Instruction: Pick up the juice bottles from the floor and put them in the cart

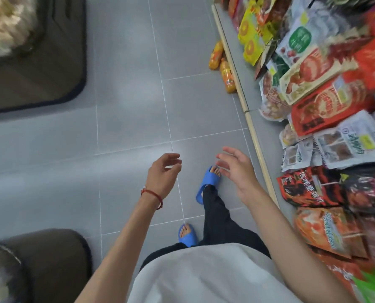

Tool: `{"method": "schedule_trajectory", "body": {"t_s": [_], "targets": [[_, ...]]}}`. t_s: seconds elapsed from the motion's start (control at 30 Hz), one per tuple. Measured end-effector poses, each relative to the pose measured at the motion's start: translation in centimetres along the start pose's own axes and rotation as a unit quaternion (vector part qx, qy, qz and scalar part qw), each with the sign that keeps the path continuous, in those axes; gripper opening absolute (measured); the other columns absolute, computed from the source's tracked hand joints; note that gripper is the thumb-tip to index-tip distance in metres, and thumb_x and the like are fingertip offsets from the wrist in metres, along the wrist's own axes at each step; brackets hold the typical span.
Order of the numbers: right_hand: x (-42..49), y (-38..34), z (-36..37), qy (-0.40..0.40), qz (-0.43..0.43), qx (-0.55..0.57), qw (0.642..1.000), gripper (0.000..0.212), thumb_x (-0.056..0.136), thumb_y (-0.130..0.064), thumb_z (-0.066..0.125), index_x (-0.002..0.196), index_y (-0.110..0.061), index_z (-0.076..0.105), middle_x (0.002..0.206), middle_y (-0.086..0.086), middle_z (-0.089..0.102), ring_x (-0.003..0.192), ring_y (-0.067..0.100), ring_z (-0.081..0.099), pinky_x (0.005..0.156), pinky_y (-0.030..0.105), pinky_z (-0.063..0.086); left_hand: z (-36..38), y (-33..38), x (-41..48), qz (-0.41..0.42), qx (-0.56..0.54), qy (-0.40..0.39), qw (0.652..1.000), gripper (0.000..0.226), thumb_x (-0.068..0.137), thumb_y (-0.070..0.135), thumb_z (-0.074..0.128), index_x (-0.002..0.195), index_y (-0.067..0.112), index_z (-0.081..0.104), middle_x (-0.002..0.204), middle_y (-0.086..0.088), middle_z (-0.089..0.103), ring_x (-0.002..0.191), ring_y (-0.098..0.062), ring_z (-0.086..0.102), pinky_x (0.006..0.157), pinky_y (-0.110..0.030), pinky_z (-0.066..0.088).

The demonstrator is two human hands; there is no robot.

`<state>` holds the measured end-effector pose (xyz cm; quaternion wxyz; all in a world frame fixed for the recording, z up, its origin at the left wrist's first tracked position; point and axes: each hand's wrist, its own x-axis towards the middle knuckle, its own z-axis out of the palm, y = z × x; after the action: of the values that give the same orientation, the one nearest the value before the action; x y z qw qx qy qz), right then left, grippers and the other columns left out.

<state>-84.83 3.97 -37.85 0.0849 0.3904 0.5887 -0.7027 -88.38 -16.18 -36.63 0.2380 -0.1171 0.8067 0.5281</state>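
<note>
**AISLE FLOOR: 2 JUICE BOTTLES DOWN, BOTH HANDS EMPTY**

1. Juice bottles, qty 2, orange w/ orange-yellow labels. The far juice bottle [215, 56] and the near juice bottle [227, 78] lie on their sides on the grey tile floor [127, 95], approx. end to end. Both sit tight against the foot of the shelf, upper right of view, well apart from both hands. Blurred; label text unreadable.

2. L hand [163, 173]: fingers loosely curled, thumb apart from them, holding nothing. It hangs over the floor at centre of view. Red string bracelet [152, 194] on the wrist.

3. R hand [237, 169]: fingers relaxed and slightly spread, palm turned toward the L hand, holding nothing. Near the shelf edge, above the fwd foot.

4. Shelf [252, 127]: low, grey, w/ a pale wood-coloured front strip, running diagonally along the right side. It is stocked w/ overlapping snack packets [326, 99] in red, orange, yellow and white-green, many blurred.

5. Person: pale top, black trousers, blue slide sandals. One sandal fwd [208, 182], the other further back [187, 236].

6. Left side: two brown padded objects w/ dark trim, upper [40, 68] and lower [51, 259]. Each carries a pale fuzzy mass. Cannot tell what they are.
</note>
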Motion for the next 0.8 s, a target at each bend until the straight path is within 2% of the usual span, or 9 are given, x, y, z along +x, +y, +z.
{"method": "schedule_trajectory", "body": {"t_s": [0.17, 0.33, 0.43, 0.5, 0.6, 0.7, 0.73, 0.8], "targets": [[9.9, -6.5, 2.3, 0.000, 0.017, 0.002, 1.000, 0.031, 0.099, -0.013, 0.064, 0.130, -0.017, 0.064, 0.114, 0.006, 0.072, 0.098, 0.014, 0.070, 0.091, 0.029, 0.054, 0.7, 6.6, 10.7, -0.010, 0.013, 0.002, 1.000, 0.031, 0.094, 0.004, 0.059, 0.122, 0.015, 0.067, 0.114, -0.003, 0.073, 0.097, -0.021, 0.068, 0.075, -0.024, 0.049], [18.0, -13.1, 4.3, -0.033, 0.017, -0.050, 0.998, 0.030, 0.100, -0.018, 0.063, 0.130, -0.021, 0.063, 0.118, 0.003, 0.071, 0.107, 0.016, 0.070, 0.099, 0.032, 0.055, 1.6, 12.9, 19.9, -0.013, 0.019, 0.004, 1.000, 0.031, 0.094, 0.005, 0.058, 0.123, 0.015, 0.066, 0.114, -0.002, 0.072, 0.098, -0.019, 0.068, 0.078, -0.023, 0.051], [22.8, -17.4, 5.8, -0.038, 0.020, -0.074, 0.996, 0.029, 0.100, -0.017, 0.062, 0.129, -0.021, 0.062, 0.115, 0.006, 0.071, 0.107, 0.017, 0.069, 0.097, 0.031, 0.054, 2.0, 15.9, 25.5, -0.026, 0.019, 0.000, 0.999, 0.031, 0.094, 0.005, 0.058, 0.122, 0.015, 0.067, 0.113, -0.003, 0.072, 0.097, -0.019, 0.068, 0.081, -0.026, 0.053], [25.8, -20.2, 6.9, -0.029, 0.024, -0.067, 0.997, 0.029, 0.100, -0.016, 0.061, 0.129, -0.019, 0.062, 0.112, 0.005, 0.071, 0.103, 0.016, 0.068, 0.095, 0.031, 0.053, 1.8, 17.9, 29.2, -0.031, 0.023, -0.015, 0.999, 0.031, 0.094, 0.004, 0.059, 0.122, 0.015, 0.067, 0.114, -0.004, 0.072, 0.098, -0.021, 0.068, 0.081, -0.025, 0.054], [30.6, -23.6, 8.7, -0.009, 0.036, -0.053, 0.998, 0.029, 0.101, -0.013, 0.061, 0.130, -0.017, 0.062, 0.106, -0.001, 0.069, 0.095, 0.011, 0.066, 0.096, 0.031, 0.053, 1.4, 20.9, 35.8, -0.039, 0.023, -0.032, 0.998, 0.029, 0.095, 0.003, 0.060, 0.121, 0.014, 0.067, 0.115, -0.007, 0.072, 0.096, -0.019, 0.067, 0.073, -0.020, 0.054], [36.1, -26.8, 10.7, 0.024, 0.042, -0.044, 0.998, 0.031, 0.102, -0.013, 0.061, 0.132, -0.016, 0.062, 0.106, -0.006, 0.068, 0.093, 0.007, 0.066, 0.088, 0.024, 0.053, 0.9, 24.0, 42.8, -0.039, 0.037, -0.052, 0.997, 0.029, 0.094, 0.003, 0.059, 0.120, 0.013, 0.067, 0.115, -0.006, 0.073, 0.104, -0.021, 0.067, 0.089, -0.033, 0.054], [37.7, -27.9, 11.3, 0.038, 0.044, -0.037, 0.998, 0.030, 0.102, -0.013, 0.062, 0.132, -0.017, 0.062, 0.105, -0.007, 0.068, 0.093, 0.007, 0.067, 0.086, 0.022, 0.052, 0.7, 25.1, 45.1, -0.036, 0.047, -0.066, 0.996, 0.029, 0.095, 0.002, 0.059, 0.121, 0.012, 0.067, 0.116, -0.006, 0.073, 0.104, -0.021, 0.067, 0.088, -0.032, 0.054], [40.7, -29.9, 12.6, 0.061, 0.053, -0.007, 0.997, 0.030, 0.101, -0.013, 0.062, 0.131, -0.016, 0.063, 0.109, -0.003, 0.070, 0.095, 0.008, 0.069, 0.086, 0.022, 0.053, 0.0, 27.2, 49.2, -0.028, 0.061, -0.095, 0.993, 0.029, 0.095, 0.001, 0.058, 0.121, 0.010, 0.066, 0.115, -0.007, 0.072, 0.097, -0.019, 0.067, 0.076, -0.020, 0.052]]}}
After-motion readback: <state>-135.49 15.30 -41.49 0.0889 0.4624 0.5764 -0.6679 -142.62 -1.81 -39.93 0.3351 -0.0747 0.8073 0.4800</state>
